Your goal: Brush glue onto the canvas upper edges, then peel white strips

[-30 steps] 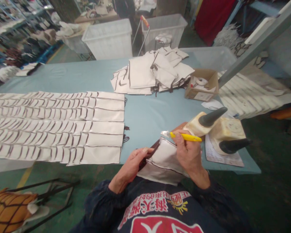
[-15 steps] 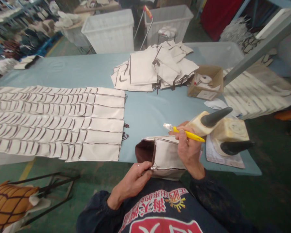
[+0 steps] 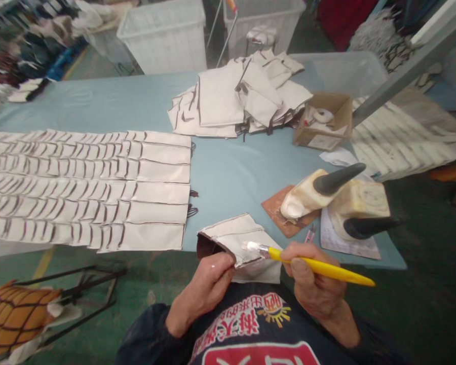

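Observation:
My left hand (image 3: 209,286) grips the near edge of a cream fabric pouch (image 3: 247,228) at its opening, where a dark brown lining shows. The pouch lies tilted over the front edge of the table. In my right hand (image 3: 315,279) is a yellow-handled paintbrush (image 3: 323,266), held between thumb and fingers. White paste coats its bristles, which are over or against the upper face of the pouch; I cannot tell if they touch. Just beyond my right hand, a cream container with a dark spout (image 3: 307,192) lies on a brown board (image 3: 273,210), with white paste at its mouth.
Overlapping rows of cream pouches (image 3: 155,208) cover the left of the blue-green table (image 3: 228,177). A loose pile of pouches (image 3: 220,96) lies at the back, beside a cardboard box (image 3: 323,137). A second cream container (image 3: 368,203) stands at right, near small pink snips (image 3: 310,233).
My right hand has moved down and toward me, bringing the brush from beyond the pouch to its upper face. The pouch has turned and tilted in my left hand.

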Action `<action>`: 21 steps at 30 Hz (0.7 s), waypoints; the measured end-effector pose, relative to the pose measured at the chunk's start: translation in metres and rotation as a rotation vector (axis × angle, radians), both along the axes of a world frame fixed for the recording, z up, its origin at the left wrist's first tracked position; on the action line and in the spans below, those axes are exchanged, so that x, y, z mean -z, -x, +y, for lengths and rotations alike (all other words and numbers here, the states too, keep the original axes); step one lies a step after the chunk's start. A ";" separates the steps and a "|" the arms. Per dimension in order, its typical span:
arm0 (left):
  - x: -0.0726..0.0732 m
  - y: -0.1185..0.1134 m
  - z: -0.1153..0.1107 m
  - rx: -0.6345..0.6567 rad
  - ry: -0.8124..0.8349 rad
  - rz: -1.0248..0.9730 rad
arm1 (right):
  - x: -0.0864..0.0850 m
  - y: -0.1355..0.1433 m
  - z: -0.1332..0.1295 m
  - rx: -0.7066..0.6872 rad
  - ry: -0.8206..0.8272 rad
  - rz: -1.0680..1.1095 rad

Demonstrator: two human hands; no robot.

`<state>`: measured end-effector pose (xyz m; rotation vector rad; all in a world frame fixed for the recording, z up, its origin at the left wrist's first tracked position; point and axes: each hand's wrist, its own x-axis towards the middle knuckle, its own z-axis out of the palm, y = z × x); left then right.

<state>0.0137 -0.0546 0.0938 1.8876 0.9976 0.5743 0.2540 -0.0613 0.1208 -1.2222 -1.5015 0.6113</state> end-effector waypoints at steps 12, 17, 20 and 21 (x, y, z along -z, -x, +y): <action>0.000 -0.009 0.004 0.019 -0.084 -0.022 | -0.031 0.011 0.015 -0.236 -0.164 -0.156; 0.000 -0.007 0.005 0.000 -0.016 -0.026 | -0.021 0.009 0.014 -0.208 -0.138 -0.129; -0.001 -0.006 0.005 -0.027 0.017 -0.033 | -0.016 0.004 0.016 -0.102 -0.080 -0.089; -0.001 -0.006 0.005 -0.028 0.028 -0.034 | -0.016 0.003 0.017 -0.097 -0.071 -0.086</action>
